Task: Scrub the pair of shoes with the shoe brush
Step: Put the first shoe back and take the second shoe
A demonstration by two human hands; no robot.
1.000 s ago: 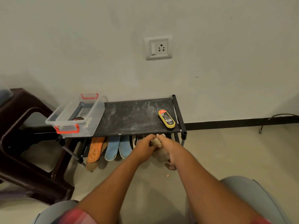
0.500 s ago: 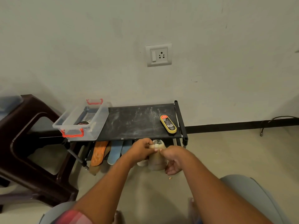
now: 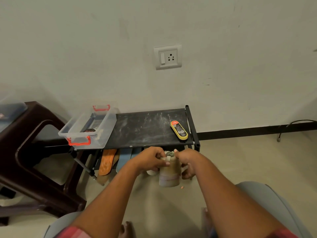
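Grip: left hand (image 3: 151, 160), right hand (image 3: 187, 163) clutch one shoe (image 3: 169, 176); one brush (image 3: 179, 130) on rack (image 3: 145, 129).

On my feed now: red checked short sleeves (image 3: 73, 231), bare forearms (image 3: 111, 194) down to left hand (image 3: 151, 160) and right hand (image 3: 187, 163), grey-blue trousers (image 3: 274, 203), bare toes (image 3: 127, 227) at the bottom.

The shoe (image 3: 169, 176) is seen as matt beige cloth. The rack top (image 3: 145, 129) is covered in matt black fabric, smeared white. The box (image 3: 106, 127) is made of clear glossy plastic.
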